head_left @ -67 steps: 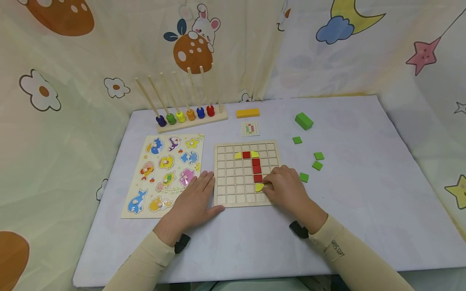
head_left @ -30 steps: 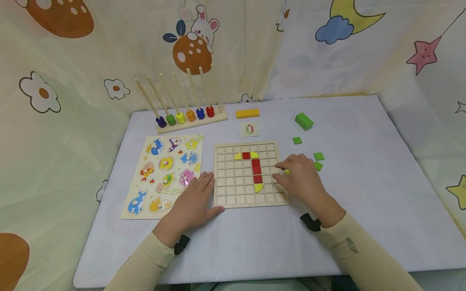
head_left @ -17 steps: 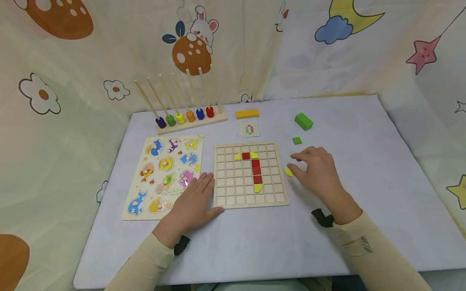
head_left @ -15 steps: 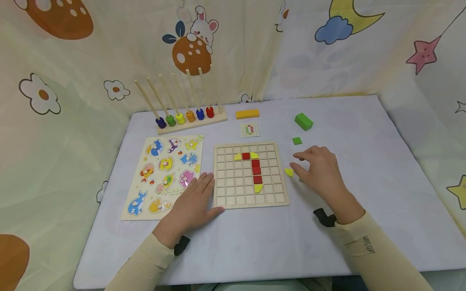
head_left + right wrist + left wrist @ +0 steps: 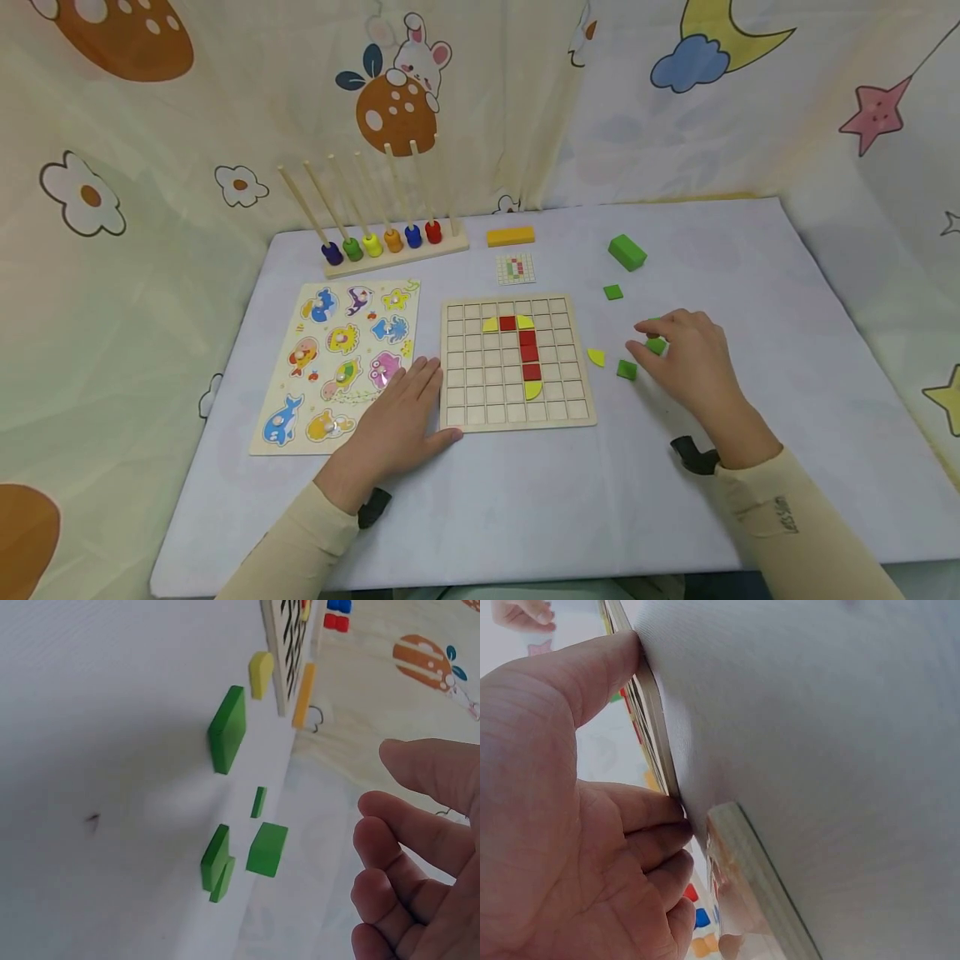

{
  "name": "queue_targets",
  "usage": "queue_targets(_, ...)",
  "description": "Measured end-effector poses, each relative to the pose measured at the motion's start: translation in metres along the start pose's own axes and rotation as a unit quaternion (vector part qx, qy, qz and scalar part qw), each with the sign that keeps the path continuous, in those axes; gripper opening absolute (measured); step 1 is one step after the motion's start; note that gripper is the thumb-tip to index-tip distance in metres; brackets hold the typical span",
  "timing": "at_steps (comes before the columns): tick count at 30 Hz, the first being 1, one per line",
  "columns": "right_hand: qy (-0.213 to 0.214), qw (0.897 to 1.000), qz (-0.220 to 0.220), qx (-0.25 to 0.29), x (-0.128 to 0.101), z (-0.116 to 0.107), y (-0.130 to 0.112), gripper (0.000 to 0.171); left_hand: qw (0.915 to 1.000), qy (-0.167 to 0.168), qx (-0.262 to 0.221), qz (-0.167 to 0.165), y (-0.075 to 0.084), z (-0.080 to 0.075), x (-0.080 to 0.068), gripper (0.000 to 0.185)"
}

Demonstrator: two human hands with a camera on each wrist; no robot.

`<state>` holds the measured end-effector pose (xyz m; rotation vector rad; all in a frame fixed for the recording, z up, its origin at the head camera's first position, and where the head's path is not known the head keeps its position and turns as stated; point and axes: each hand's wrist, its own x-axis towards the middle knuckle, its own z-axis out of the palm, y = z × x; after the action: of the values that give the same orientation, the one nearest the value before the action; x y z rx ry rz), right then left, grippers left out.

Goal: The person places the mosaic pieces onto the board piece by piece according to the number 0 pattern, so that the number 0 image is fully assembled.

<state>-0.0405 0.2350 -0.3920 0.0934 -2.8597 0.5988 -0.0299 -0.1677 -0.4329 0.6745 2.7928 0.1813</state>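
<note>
My right hand [image 5: 688,360] hovers over the green square tiles [image 5: 627,370] to the right of the wooden grid board [image 5: 475,390]. In the right wrist view its thumb and fingers are apart, with nothing between them. Two tiles lie by its fingertips, partly hidden by them in the head view. Flat on the table, my left hand [image 5: 393,421] touches the board's left edge with its fingers and thumb. Red square tiles [image 5: 528,353] and yellow quarter-round pieces [image 5: 533,389] form a hook shape on the grid. Another yellow quarter-round piece [image 5: 596,357] lies just off the board's right edge.
At left lies a sea-animal peg puzzle [image 5: 300,392], partly under my left hand. Behind it stands a rod stacker [image 5: 442,243] with coloured beads. A yellow block [image 5: 510,237], a small pattern card [image 5: 515,268] and a green block [image 5: 627,252] lie farther back.
My right hand has left the yellow piece at the bottom of the hook and moved right, fingers spread apart, uncovering the loose yellow piece and a green tile. My left hand has stayed put.
</note>
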Motion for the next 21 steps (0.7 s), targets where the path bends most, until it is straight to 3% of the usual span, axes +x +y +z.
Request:
queue_targets(4,-0.015,1.0,-0.001,-0.006,-0.003,0.002,0.008,0.029,1.0,0.001,0.0,0.002,0.0,0.0,0.0,0.102)
queue_targets(13,-0.103,0.994,0.037,-0.026,-0.003,0.007,0.015,0.035,0.9999,0.009,-0.004,0.009,-0.001,0.0,0.0,0.1)
queue_targets(21,-0.136,0.989,0.032,-0.037,-0.004,0.014,0.018,0.038,0.9999,0.007,-0.005,0.006,-0.001,0.0,0.0,0.101)
